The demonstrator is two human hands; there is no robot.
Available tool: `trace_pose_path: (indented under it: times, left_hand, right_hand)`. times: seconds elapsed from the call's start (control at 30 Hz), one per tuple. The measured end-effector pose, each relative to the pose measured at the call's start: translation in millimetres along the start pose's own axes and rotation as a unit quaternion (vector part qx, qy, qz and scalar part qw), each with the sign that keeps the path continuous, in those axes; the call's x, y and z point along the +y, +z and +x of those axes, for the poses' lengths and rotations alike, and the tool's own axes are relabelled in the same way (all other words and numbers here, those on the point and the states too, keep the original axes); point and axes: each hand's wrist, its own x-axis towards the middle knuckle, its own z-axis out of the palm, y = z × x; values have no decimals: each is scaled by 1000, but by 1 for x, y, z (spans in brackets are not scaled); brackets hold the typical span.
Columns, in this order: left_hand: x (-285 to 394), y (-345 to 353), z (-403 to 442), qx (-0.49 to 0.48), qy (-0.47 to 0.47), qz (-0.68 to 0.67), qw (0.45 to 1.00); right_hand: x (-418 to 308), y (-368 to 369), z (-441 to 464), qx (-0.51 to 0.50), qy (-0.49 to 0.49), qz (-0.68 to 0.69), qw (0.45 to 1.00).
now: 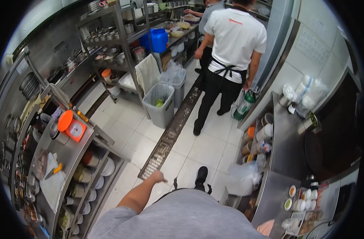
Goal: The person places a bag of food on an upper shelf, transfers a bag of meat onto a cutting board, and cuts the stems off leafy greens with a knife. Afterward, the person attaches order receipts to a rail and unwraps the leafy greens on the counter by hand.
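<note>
My left hand (157,177) hangs low in front of me, over the tiled floor near the end of the drain grate (172,133). Its fingers look curled or blurred, and I cannot make out anything in them. My right hand does not show. To the left, the steel counter (79,149) bears a white cutting board (52,187), a yellow-handled knife (54,170) and an orange scale (74,128).
Ahead, a person in a white shirt (234,36) stands beside another person in grey. A grey bin (160,111) stands by the shelves. On the right, a plastic bag (241,179) hangs beside a steel counter (279,179) with containers and jars.
</note>
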Motion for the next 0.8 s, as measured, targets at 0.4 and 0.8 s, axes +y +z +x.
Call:
trace_pose_path:
  times: [0.4,0.8]
  left_hand:
    - [-85,-21,76,-20,-379,-429,820]
    - [-125,-141,276,-139,-206,-433,866]
  right_hand:
    - [9,-281,344,-194,16,-17,981]
    - [-153,-488,551,37,-122,168,978]
